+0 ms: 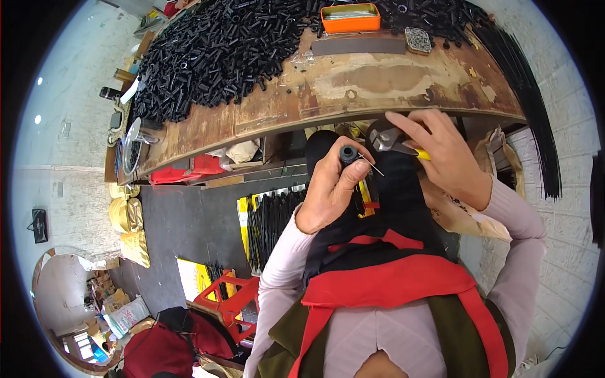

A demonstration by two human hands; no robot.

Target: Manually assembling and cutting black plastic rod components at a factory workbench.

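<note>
Below the worn wooden bench edge (328, 110), the left hand (331, 189) pinches a short black plastic tube (348, 154) upright between thumb and fingers, so that a thin metal wire (372, 165) protruding from it points toward the right hand (444, 154). The right hand is wrapped around yellow-handled steel pliers (387, 138), jaws aimed at the wire tip, just beside it. Beyond both hands, a heap of similar black tubes (220, 50) covers the bench, with an orange rectangular tin (350, 17) behind.

Tube pile (220, 50) on workbench (378, 85); tray (350, 17) behind; hands below bench edge.
</note>
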